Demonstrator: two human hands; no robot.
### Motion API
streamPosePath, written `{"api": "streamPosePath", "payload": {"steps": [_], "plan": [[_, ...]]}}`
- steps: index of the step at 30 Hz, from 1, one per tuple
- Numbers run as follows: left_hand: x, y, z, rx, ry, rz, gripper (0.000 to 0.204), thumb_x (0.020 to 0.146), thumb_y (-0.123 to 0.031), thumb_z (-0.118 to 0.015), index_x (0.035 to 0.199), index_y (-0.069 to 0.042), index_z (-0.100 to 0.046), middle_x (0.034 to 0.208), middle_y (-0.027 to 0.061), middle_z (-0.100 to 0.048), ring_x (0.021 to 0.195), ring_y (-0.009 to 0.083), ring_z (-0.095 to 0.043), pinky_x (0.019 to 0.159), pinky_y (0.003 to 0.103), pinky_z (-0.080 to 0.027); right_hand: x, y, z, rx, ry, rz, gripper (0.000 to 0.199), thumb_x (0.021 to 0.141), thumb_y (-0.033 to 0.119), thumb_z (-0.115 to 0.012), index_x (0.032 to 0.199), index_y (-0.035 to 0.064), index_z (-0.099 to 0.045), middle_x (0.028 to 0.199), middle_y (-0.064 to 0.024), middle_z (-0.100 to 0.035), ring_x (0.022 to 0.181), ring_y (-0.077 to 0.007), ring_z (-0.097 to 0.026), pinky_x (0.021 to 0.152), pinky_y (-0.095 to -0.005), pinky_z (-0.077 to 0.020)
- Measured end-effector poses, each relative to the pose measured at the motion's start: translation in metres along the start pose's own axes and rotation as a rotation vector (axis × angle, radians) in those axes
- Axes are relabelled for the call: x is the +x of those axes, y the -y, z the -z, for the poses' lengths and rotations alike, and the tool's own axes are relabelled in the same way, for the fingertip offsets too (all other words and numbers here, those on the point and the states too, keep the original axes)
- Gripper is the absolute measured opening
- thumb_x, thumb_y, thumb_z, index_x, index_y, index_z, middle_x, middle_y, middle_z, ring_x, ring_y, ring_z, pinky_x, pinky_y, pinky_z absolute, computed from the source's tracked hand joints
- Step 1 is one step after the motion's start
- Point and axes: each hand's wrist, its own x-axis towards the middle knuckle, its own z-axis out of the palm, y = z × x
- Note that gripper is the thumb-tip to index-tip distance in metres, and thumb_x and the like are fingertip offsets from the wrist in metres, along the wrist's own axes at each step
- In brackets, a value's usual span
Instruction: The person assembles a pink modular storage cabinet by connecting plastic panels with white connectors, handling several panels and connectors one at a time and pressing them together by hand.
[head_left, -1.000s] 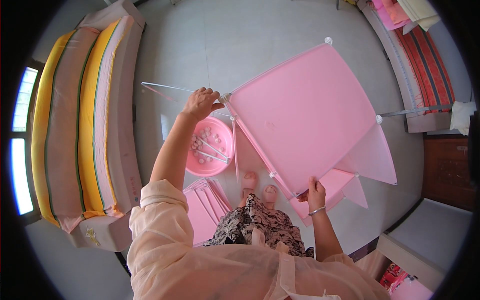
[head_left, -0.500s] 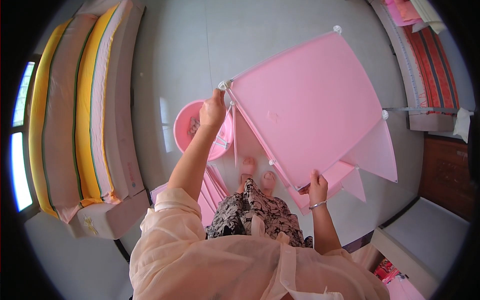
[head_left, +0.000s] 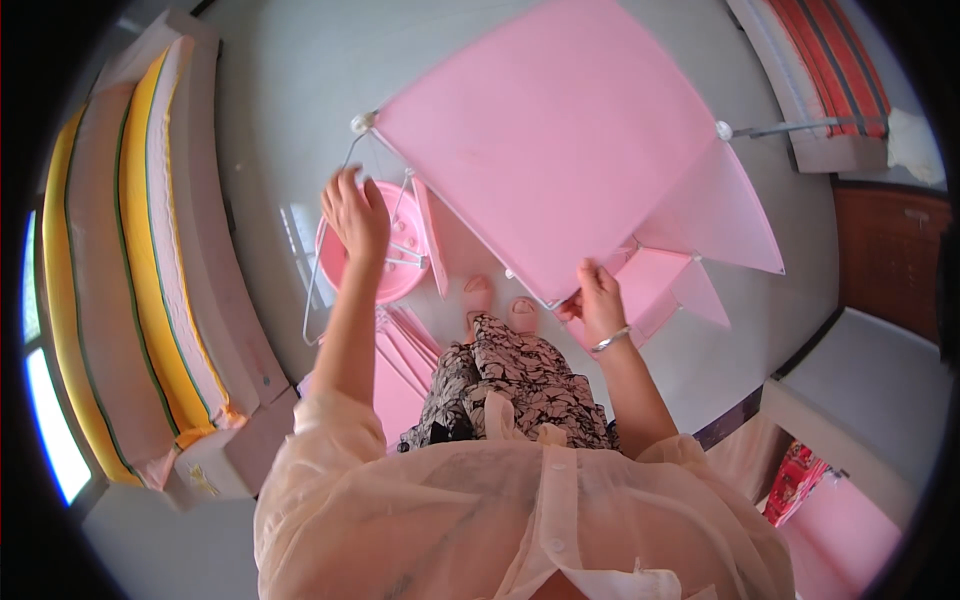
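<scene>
My right hand [head_left: 594, 297] grips the near edge of a large pink square panel [head_left: 560, 140], held up tilted in front of me. White round connectors sit at its corners [head_left: 362, 122]. Smaller pink panels [head_left: 715, 215] are joined on below its right side. My left hand [head_left: 356, 213] is raised beside the panel's left corner, against the thin wire edge of a clear panel [head_left: 325, 250]; whether it grips that wire is unclear. Under that hand a round pink basin [head_left: 372, 280] on the floor holds white connector pieces.
Loose pink panels [head_left: 400, 360] lie stacked on the grey floor by my feet [head_left: 497, 296]. Yellow-striped cushions [head_left: 150, 270] run along the left. A red-striped bench [head_left: 830, 70] stands at the upper right, a grey ledge [head_left: 860, 380] lower right.
The pink panel has swung up closer to me. My left hand has come off the white corner connector and dropped a little below it. My right hand keeps its grip.
</scene>
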Motion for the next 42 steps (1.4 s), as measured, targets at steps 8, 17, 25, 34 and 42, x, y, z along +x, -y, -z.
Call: {"api": "streamPosePath", "payload": {"steps": [8, 17, 25, 34, 42], "plan": [[-0.083, -0.14, -0.007, -1.356, 0.797, 1.218, 0.033, 0.083, -0.035, -0.042, 0.086, -0.002, -0.045, 0.068, 0.0053, -0.05, 0.056, 0.0151, -0.05, 0.051, 0.03, -0.044, 0.032, -0.008, 0.024, -0.166, -0.062, 0.058, 0.032, 0.083, 0.033, -0.042, 0.079, 0.0024, -0.047, 0.052, -0.0039, -0.049, 0.036, -0.0117, -0.048, 0.032, -0.0228, -0.0382], [-0.056, -0.194, 0.0, -1.441, 0.606, 1.34, 0.034, 0.082, -0.033, -0.045, 0.087, 0.001, -0.043, 0.079, 0.0109, -0.052, 0.067, 0.0218, -0.056, 0.052, 0.034, -0.049, 0.017, 0.041, 0.05, -0.039, 0.183, 0.097, 0.035, 0.084, 0.032, -0.04, 0.077, -0.0012, -0.044, 0.058, -0.0051, -0.052, 0.045, -0.0122, -0.055, 0.036, -0.0203, -0.0424], [-0.074, -0.185, 0.001, -1.243, 0.654, 1.305, 0.032, 0.082, -0.034, -0.044, 0.082, -0.002, -0.042, 0.07, 0.0077, -0.051, 0.054, 0.017, -0.054, 0.042, 0.028, -0.046, 0.01, 0.036, 0.053, -0.083, 0.147, -0.073, 0.032, 0.084, 0.031, -0.039, 0.084, -0.001, -0.045, 0.056, -0.0047, -0.049, 0.041, -0.0145, -0.055, 0.033, -0.0231, -0.0413], [-0.079, -0.179, 0.019, -1.297, 0.865, 1.364, 0.04, 0.082, -0.04, -0.039, 0.102, -0.005, -0.042, 0.088, 0.0101, -0.055, 0.075, 0.0238, -0.057, 0.055, 0.036, -0.05, 0.014, 0.057, 0.07, -0.645, 0.331, -0.173, 0.045, 0.086, 0.039, -0.027, 0.085, 0.0022, -0.052, 0.051, -0.0052, -0.056, 0.044, -0.0119, -0.056, 0.04, -0.0212, -0.0452], [-0.081, -0.186, 0.011, -1.358, 1.367, 1.294, 0.037, 0.083, -0.033, -0.041, 0.107, -0.004, -0.041, 0.089, 0.0102, -0.055, 0.074, 0.0219, -0.057, 0.057, 0.033, -0.052, 0.028, 0.002, 0.102, -0.654, 0.283, 0.073, 0.053, 0.07, 0.032, -0.056, 0.108, -0.0001, -0.038, 0.086, -0.013, -0.058, 0.075, -0.0199, -0.057, 0.067, -0.0281, -0.0457]]}}
